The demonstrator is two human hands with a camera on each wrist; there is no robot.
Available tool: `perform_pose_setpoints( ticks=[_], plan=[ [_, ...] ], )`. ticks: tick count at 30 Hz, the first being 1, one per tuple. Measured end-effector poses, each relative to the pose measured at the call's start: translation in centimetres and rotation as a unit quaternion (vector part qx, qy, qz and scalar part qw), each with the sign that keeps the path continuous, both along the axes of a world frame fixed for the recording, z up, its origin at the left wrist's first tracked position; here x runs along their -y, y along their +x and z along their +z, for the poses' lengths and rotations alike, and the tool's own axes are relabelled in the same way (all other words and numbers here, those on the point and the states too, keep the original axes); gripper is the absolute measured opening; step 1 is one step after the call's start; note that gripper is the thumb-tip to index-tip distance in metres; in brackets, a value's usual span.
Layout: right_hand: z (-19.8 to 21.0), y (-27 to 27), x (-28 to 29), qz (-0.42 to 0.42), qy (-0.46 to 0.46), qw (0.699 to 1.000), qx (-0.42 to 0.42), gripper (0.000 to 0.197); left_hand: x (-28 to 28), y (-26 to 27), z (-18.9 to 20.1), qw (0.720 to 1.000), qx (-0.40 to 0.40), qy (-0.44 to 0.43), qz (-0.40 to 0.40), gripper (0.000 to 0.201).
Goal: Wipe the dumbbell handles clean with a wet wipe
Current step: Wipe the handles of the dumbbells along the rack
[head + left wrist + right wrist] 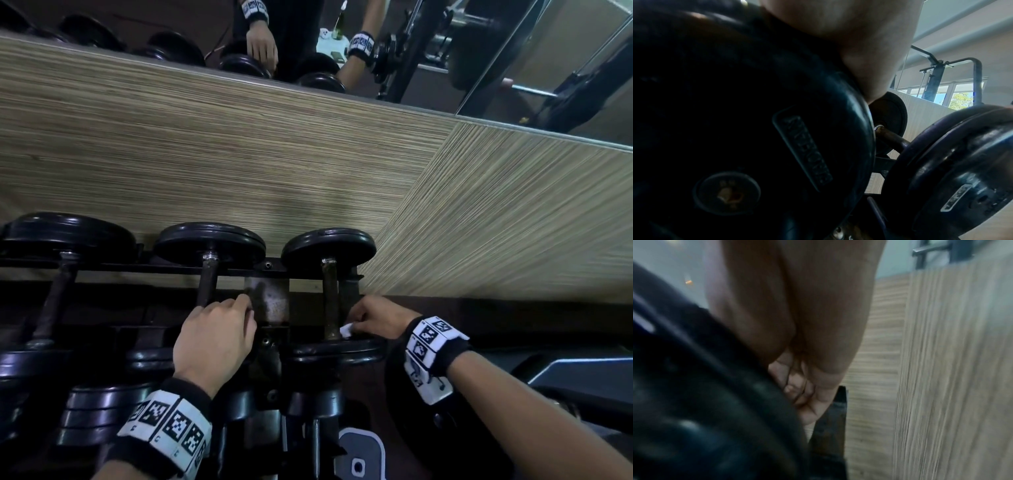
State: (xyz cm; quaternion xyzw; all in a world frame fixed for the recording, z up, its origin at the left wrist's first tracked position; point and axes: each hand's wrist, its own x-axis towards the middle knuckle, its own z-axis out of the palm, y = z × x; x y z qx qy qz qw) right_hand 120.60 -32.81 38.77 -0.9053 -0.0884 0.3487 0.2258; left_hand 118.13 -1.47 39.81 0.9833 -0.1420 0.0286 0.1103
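Wood-grain wall panelling [239, 154] is running behind a black dumbbell rack [270, 270], with a mirror [445, 51] above it reflecting the person's forearms and gym equipment. Three dumbbells are lying side by side across the rack, their black plates at the near and far ends. The left hand [215, 339] is resting over the middle dumbbell handle [208, 284], fingers curled down around its near end, thumb side toward the rusty rack plate [269, 301]. The right hand [376, 318] is sitting just beside the right dumbbell handle [330, 301], at the handle's near end by the plate, and its curled fingers are pinching a small white wet wipe [346, 330]. The wipe is lying right at the handle; whether it is touching cannot be told. In the right wrist view the right-hand fingers [797, 391] are folding tightly into the palm beside the dark plate edge, with the picture blurred. In the left wrist view the left palm is pressing close over a black plate [777, 129].
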Motion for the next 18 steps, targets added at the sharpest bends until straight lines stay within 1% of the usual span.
perform_pose_setpoints(
  ticks=[2, 4, 7, 11, 12, 14, 16, 18],
  plan=[
    [-0.6, 0.1, -0.8, -0.029, 0.039, 0.999, -0.014, 0.017, 0.0, 0.0, 0.1, 1.0, 0.001, 0.001, 0.001, 0.009],
    [-0.5, 0.0, -1.1, -0.026, 0.061, 0.998, -0.017, 0.013, 0.0, 0.0, 0.0, 1.0, 0.001, 0.0, 0.001, 0.009],
    [1.0, -0.2, -0.8, -0.036, 0.078, 0.996, -0.025, 0.015, 0.0, 0.0, -0.1, 1.0, -0.002, -0.002, 0.005, 0.009],
    [4.2, -1.0, -0.1, -0.034, 0.093, 0.995, -0.022, 0.021, 0.0, 0.1, -0.1, 1.0, -0.004, 0.001, 0.005, 0.008],
    [4.8, -1.1, -0.2, -0.02, 0.093, 0.995, -0.018, 0.022, 0.1, 0.0, -0.1, 1.0, -0.004, 0.002, 0.005, 0.008],
    [5.3, -1.0, -1.2, 0.044, 0.082, 0.995, 0.032, 0.024, 0.2, 0.0, 0.1, 1.0, -0.005, 0.002, 0.006, 0.008],
    [4.6, -0.4, -2.5, 0.107, 0.068, 0.988, 0.086, 0.022, 0.2, -0.1, 0.2, 1.0, -0.005, 0.004, 0.009, 0.009],
    [3.7, -0.1, -3.3, 0.142, 0.055, 0.983, 0.098, 0.02, 0.1, -0.2, 0.2, 1.0, -0.003, 0.003, 0.009, 0.009]
  ],
)
